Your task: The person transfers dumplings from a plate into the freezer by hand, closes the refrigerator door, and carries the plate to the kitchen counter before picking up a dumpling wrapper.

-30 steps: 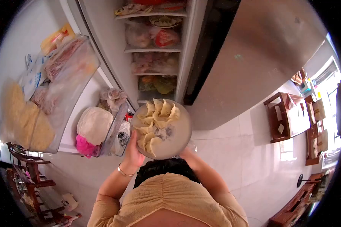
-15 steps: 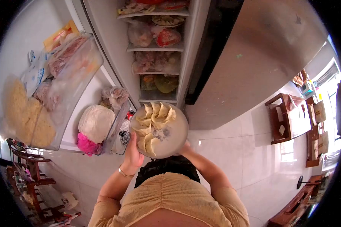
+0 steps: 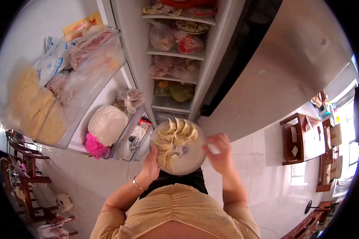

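Plate (image 3: pixel 189 159) of dumplings (image 3: pixel 172 140), before open freezer (image 3: pixel 175 59). Left hand (image 3: pixel 150 169) grasping plate rim from beneath. Right hand (image 3: pixel 219 153) at right rim, fingers curled, grip unclear.

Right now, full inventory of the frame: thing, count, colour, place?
Round plate: one, pale, held before the open freezer.
Folded dumplings: several, pale yellow, on the plate's left half.
Freezer shelves: a stack, white, holding bagged food.
Door bins: two, clear, left, filled with bags.
Pink bag: one, lower bin.
Wooden chairs: brown, lower left.
Left hand: under the plate's near edge.
Right hand: at the plate's right rim.
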